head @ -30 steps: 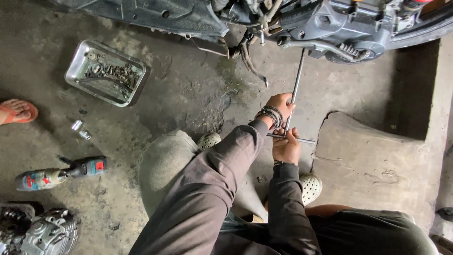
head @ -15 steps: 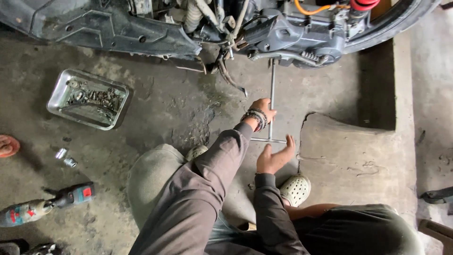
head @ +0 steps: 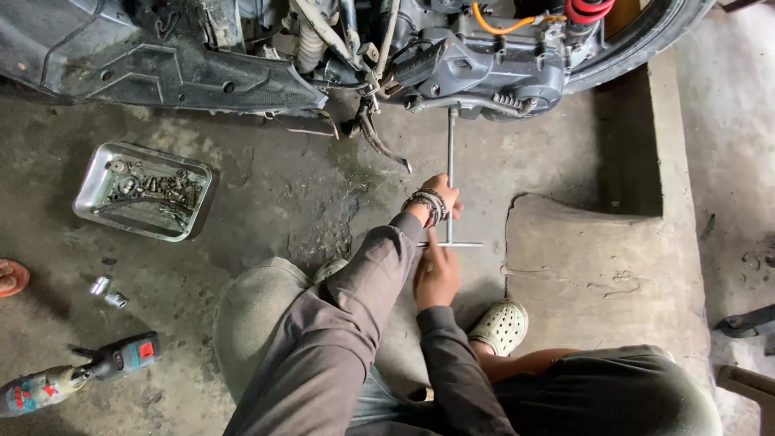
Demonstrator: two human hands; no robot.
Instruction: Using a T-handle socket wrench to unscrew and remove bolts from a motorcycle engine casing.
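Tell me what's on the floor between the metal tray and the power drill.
In the head view, two small metal sockets lie on the bare concrete between the tray and the drill.

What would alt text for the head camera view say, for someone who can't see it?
A crouching person's left hand grips the shaft of a long T-handle wrench seated in a scooter's engine, while the right hand holds its crossbar. A metal tray of bolts and a power drill lie on the concrete floor.
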